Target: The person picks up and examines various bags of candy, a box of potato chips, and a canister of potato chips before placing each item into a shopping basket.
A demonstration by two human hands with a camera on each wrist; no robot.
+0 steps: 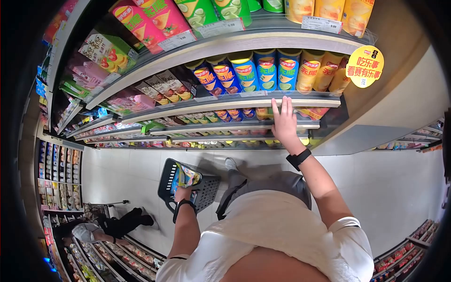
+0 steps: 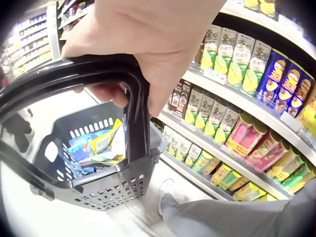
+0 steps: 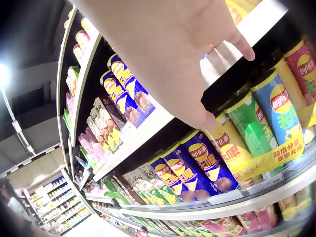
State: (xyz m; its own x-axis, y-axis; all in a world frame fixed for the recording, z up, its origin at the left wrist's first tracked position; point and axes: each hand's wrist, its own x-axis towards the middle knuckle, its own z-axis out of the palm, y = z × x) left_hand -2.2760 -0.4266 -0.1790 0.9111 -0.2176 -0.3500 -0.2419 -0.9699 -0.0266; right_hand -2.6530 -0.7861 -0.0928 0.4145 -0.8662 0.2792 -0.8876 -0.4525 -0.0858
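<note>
My left hand (image 2: 143,34) grips the black handle (image 2: 139,113) of a dark grey shopping basket (image 1: 210,193), which hangs beside my leg. Blue and yellow snack packets (image 2: 101,146) lie inside the basket. My right hand (image 1: 285,124) reaches up to the front edge of a shelf, its fingers extended and nothing held in it. Above the fingertips in the head view stand chip canisters, among them a blue one (image 1: 287,70) and a yellow one (image 1: 309,70). In the right wrist view, the fingers hang over a lower row with a yellow canister (image 3: 228,148) and a green one (image 3: 252,126).
Wooden-edged shelves (image 1: 211,48) curve across the front, stocked with boxes and canisters. A round yellow sign (image 1: 365,66) sticks out at the right end. Behind on the left, another person (image 1: 89,231) stands near a cart. The pale tiled floor (image 1: 127,171) runs along the aisle.
</note>
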